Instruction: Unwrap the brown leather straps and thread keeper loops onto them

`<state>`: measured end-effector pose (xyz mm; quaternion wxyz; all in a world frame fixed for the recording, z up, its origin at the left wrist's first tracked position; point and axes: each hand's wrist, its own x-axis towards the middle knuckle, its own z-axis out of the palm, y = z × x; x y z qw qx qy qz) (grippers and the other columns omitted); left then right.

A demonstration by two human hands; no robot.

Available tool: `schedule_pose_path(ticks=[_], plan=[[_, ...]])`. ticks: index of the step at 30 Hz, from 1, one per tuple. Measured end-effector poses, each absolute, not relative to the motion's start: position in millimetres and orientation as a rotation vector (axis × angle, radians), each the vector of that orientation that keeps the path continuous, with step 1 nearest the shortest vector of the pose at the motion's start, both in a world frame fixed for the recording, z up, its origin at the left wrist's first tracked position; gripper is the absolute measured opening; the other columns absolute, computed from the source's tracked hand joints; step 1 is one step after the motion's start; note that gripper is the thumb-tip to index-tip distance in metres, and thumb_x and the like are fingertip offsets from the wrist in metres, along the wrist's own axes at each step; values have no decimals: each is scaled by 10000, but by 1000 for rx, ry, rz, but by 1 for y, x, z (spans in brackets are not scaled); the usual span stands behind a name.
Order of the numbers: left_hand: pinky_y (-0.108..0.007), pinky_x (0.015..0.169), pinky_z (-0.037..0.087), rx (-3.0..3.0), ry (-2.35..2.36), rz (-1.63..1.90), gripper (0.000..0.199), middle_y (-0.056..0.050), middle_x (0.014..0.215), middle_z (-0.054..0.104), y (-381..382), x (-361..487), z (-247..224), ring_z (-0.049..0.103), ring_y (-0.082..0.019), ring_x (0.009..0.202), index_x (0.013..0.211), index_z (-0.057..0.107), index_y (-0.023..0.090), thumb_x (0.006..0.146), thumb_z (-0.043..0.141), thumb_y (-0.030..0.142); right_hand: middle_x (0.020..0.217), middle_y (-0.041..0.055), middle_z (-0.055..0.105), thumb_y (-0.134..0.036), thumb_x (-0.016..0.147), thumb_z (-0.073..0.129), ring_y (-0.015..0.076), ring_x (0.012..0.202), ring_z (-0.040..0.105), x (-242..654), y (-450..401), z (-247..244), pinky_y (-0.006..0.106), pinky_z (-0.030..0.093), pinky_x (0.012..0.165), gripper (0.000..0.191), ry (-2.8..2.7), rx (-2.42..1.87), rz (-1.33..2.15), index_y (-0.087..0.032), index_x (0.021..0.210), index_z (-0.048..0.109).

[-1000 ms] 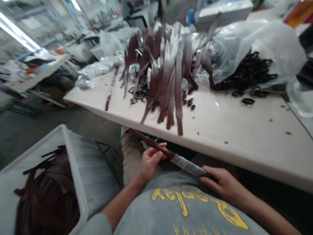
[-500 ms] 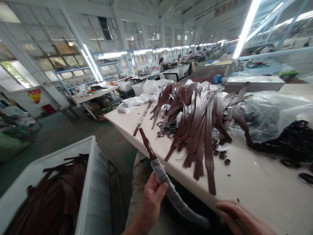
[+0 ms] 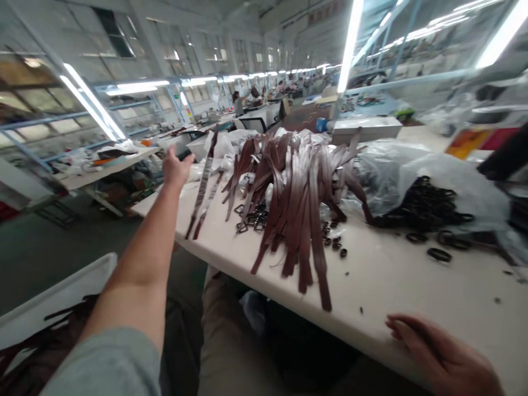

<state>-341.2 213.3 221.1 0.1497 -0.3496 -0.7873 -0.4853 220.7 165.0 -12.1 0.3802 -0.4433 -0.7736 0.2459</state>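
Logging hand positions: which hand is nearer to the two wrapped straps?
Left. The left hand is just left of the wrapped straps; the right hand is by the near edge of the table, far to their right.

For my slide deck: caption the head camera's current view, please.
Left hand outstretched, right hand near the edge of a table piled with brown straps.

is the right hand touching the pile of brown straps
No, the right hand is at the near edge of the table, with a gap between it and the brown straps.
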Motion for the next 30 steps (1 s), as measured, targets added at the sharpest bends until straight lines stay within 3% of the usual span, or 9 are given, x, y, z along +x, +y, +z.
schedule_pose_path(ticks=[1, 2, 5, 7, 9, 13, 22, 26, 30], plan=[[-374, 986, 374, -1100, -2246, -1414, 323, -92, 1097, 641, 225, -326, 216, 535, -211, 1098, 1169, 524, 6, 905, 578, 185, 803, 19, 770, -491, 859, 601, 196, 644, 731, 217, 161, -2, 248, 601, 613, 270, -1995, -1094, 680, -252, 918, 711], [-359, 966, 345, -1313, -2217, -1452, 329, -64, 1032, 632, 233, -304, 205, 546, -176, 1104, 1130, 543, -14, 991, 361, 222, 810, 21, 767, -458, 883, 583, 192, 654, 729, 213, 159, 5, 250, 597, 626, 245, -2005, -1093, 700, -247, 925, 701], [-280, 758, 480, -2021, -2120, -1588, 305, -53, 856, 694, 236, -210, 149, 620, -155, 765, 985, 671, 136, 836, 638, 400, 818, 32, 754, -403, 912, 556, 197, 701, 720, 207, 156, 18, 265, 577, 656, 211, -2035, -1093, 714, -240, 924, 689], [-286, 689, 475, -2303, -2141, -1333, 403, -35, 790, 686, 229, -145, 109, 607, -166, 680, 1135, 656, 177, 816, 659, 424, 819, 34, 743, -388, 917, 551, 197, 717, 707, 204, 156, 21, 271, 559, 661, 200, -2061, -1095, 708, -242, 912, 687], [-304, 722, 472, -2376, -2210, -983, 616, -46, 838, 689, 224, -93, 77, 625, -201, 743, 1320, 549, 188, 787, 690, 464, 811, 28, 730, -368, 925, 545, 186, 712, 692, 203, 155, 23, 267, 541, 660, 186, -2087, -1073, 706, -241, 905, 680], [-336, 861, 454, -2260, -2362, -460, 870, -144, 1118, 633, 230, -43, 54, 614, -295, 1022, 1431, 422, 170, 700, 759, 500, 794, 23, 706, -323, 947, 521, 171, 707, 672, 202, 151, 23, 263, 513, 664, 168, -2098, -1006, 668, -229, 914, 657], [-341, 891, 436, -2019, -2652, -497, 1045, -228, 1205, 628, 245, -38, 58, 611, -321, 1117, 1522, 167, 91, 710, 784, 320, 787, 38, 688, -307, 967, 493, 169, 705, 647, 202, 149, 22, 270, 481, 662, 184, -2092, -945, 646, -213, 900, 636], [-350, 862, 446, -1989, -2773, -647, 993, -211, 1102, 689, 252, -40, 57, 640, -329, 1063, 1455, 319, 86, 622, 837, 243, 778, 38, 682, -326, 972, 481, 172, 704, 642, 202, 148, 23, 273, 475, 657, 213, -2076, -955, 672, -212, 884, 637], [-334, 865, 448, -1974, -2778, -819, 740, -177, 1079, 701, 260, -49, 55, 637, -311, 1061, 1240, 548, 112, 572, 851, 210, 790, 42, 688, -341, 977, 471, 176, 714, 638, 201, 149, 23, 281, 471, 664, 230, -2047, -967, 697, -213, 886, 640]])
